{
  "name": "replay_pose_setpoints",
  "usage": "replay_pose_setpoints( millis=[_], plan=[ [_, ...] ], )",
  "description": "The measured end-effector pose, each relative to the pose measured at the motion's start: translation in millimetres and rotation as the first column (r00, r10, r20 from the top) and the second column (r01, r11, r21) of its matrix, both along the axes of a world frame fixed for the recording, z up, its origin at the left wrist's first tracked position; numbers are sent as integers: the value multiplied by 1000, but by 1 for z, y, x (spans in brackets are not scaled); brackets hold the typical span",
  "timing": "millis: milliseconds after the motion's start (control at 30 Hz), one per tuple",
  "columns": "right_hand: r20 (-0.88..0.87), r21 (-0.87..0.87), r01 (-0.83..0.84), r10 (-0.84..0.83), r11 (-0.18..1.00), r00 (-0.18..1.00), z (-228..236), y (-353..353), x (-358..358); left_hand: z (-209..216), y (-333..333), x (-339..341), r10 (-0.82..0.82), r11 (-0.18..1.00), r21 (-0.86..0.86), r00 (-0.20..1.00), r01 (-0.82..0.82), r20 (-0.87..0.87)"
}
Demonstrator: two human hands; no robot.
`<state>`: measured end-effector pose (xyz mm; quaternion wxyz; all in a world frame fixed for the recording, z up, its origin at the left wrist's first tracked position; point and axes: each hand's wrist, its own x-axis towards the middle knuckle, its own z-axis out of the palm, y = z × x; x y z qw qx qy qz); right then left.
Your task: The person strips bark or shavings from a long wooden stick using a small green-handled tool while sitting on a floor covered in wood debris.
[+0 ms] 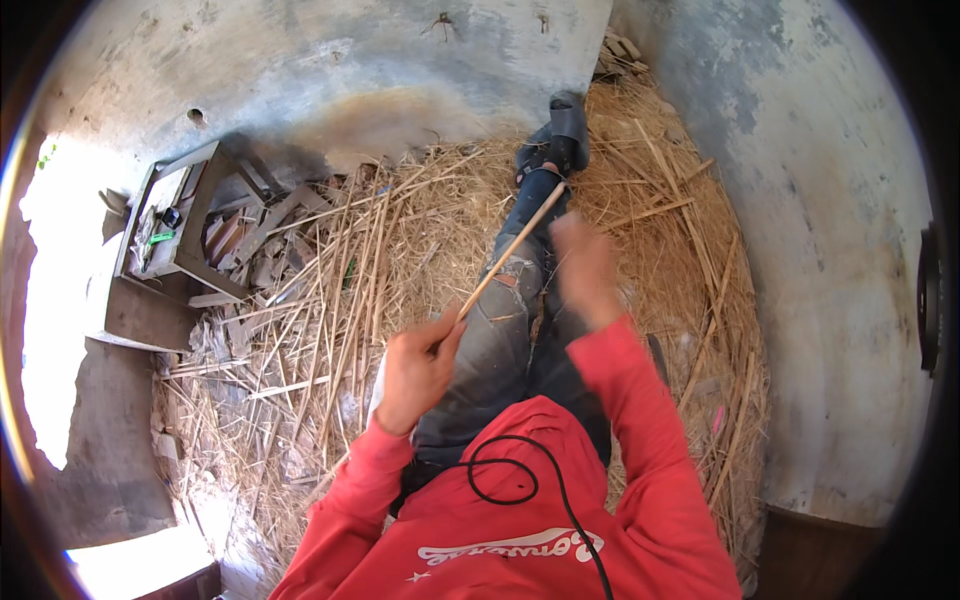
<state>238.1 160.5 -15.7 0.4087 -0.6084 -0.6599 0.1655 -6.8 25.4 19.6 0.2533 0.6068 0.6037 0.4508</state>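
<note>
My left hand is closed around the lower end of a thin, pale wooden stick. The stick slants up and away over my outstretched legs, its far tip near my ankles. To the right of it my right hand is raised above my legs, smeared by motion. Its fingers do not show clearly, and I cannot tell whether anything is in them. My legs, in worn blue jeans, lie straight ahead with the feet crossed in dark slippers.
Wood shavings and long thin strips cover the floor around me. A small wooden table with items on it stands at the left among scrap wood. Bare walls rise at the right and ahead. A black cable runs over my red top.
</note>
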Motion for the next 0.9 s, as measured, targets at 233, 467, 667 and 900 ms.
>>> replay_pose_setpoints(
  millis=[233, 467, 667, 900],
  plan=[
    [-114, 127, -146, 161, 981, 980, 63, -4, 27, -25, -25, -11, 36, 991, -134, 998, -27, 60],
    [126, -243, -441, 479, 864, 869, 43, -73, -41, -10, -7, 10, 31, 997, 66, 999, -28, -37],
    [94, -149, -307, 322, 940, 942, 37, -33, -14, -4, -22, 9, 10, 997, -71, 996, -16, -84],
    [30, -204, -266, 277, 942, 960, 44, -16, -5, -9, -25, 5, -32, 986, -161, 994, 48, 104]
  ],
)
